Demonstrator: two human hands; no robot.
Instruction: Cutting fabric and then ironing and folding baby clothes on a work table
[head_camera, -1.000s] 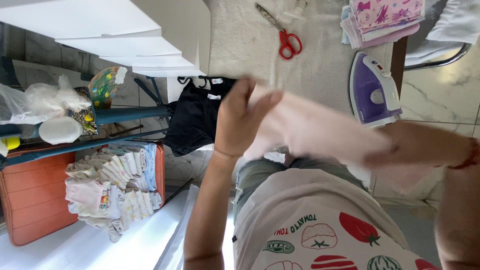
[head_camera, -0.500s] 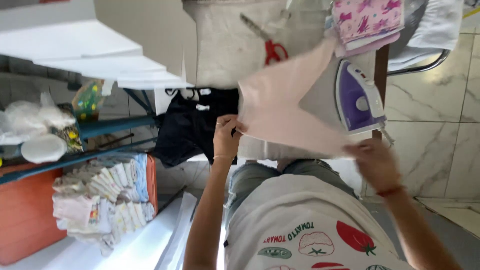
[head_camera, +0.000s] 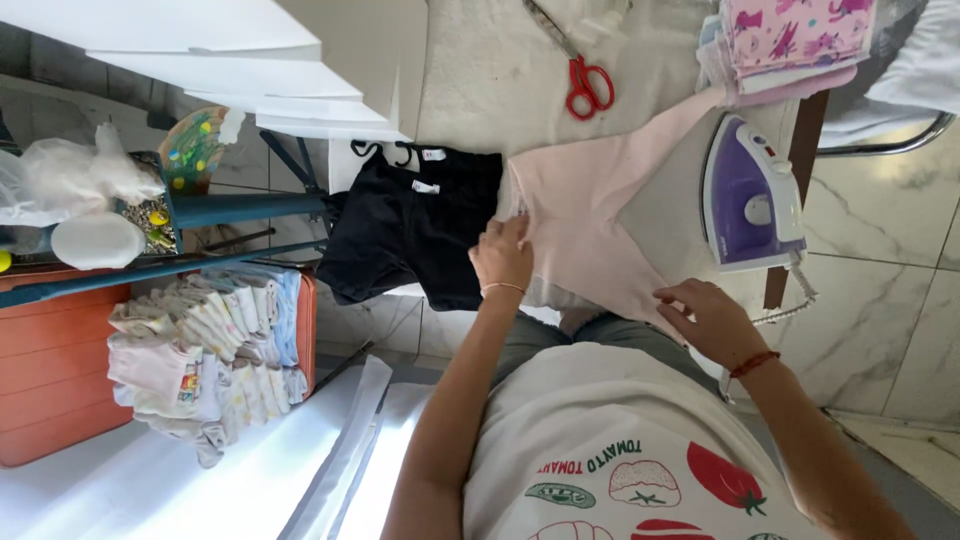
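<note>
Pink cloth flat on table | L hand fingers pinching its edge | R hand fingers loose on near edge

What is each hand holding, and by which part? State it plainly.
Both hands are on the pink cloth. The left hand pinches its edge beside the black garment; the right hand presses its near corner, not clearly gripping.

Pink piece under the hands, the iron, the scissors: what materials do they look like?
Pink garment: soft matte fabric, probably cotton knit; it drapes and creases.
Iron: glossy purple and white plastic shell, going by its sheen.
Scissors: red plastic-looking handles, grey metal blades.
</note>
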